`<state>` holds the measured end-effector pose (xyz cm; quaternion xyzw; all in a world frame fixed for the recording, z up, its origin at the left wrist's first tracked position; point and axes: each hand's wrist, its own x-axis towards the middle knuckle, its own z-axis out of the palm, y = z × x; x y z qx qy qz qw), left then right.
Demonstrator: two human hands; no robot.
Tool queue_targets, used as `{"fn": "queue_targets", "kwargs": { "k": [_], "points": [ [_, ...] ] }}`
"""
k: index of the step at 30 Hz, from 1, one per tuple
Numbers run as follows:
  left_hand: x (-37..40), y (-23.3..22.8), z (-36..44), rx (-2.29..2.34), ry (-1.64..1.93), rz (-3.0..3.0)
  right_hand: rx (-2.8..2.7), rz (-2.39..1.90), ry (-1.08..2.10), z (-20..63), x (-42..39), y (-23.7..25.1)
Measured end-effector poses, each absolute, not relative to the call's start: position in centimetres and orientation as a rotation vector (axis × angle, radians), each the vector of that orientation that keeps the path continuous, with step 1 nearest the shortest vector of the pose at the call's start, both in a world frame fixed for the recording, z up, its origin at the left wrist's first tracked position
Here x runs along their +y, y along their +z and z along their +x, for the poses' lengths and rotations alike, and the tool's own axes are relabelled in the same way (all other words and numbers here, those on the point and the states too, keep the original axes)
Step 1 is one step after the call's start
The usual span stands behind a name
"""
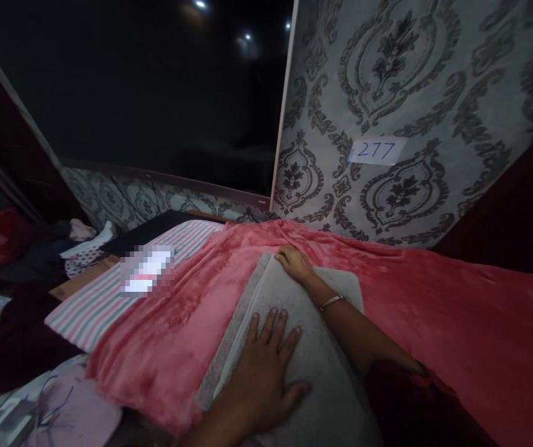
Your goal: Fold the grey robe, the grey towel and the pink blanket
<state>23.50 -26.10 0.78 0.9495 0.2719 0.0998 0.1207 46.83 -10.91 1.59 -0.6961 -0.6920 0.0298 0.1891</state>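
A folded grey cloth [326, 354], thick and soft like a towel, lies in layers on a pink plush blanket [192, 310]. Spread flat on its upper face is my left hand [266, 366], fingers apart and holding nothing. Farther off, my right hand [295, 263] has its fingers curled over the cloth's far left corner, with a bangle on that wrist. The lower layer of the cloth sticks out along the left side. My right forearm hides part of the cloth's right side.
A striped sheet [94, 310] pokes out left of the blanket, with a blurred bright object [149, 271] on it. Clothes and a pink item [75, 403] are heaped at left. A large dark television [154, 93] and a paper marked 277 [376, 150] are on the patterned wall.
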Motion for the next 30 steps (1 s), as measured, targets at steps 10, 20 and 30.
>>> {"fn": "queue_targets", "kwargs": {
  "k": [10, 20, 30],
  "points": [
    [-26.4, 3.0, 23.4, 0.928, 0.301, 2.779, -2.049, -1.930, 0.014, 44.4, -15.2, 4.7],
    [-29.0, -0.6, 20.7, 1.143, 0.496, 2.894, -2.604, -1.482, 0.199, 44.3, -26.9, 1.9],
    [-28.8, -2.2, 20.6, 1.155, 0.555, 2.961, -2.449, -1.787, 0.198, 49.2, -17.9, 1.5]
  ]
}}
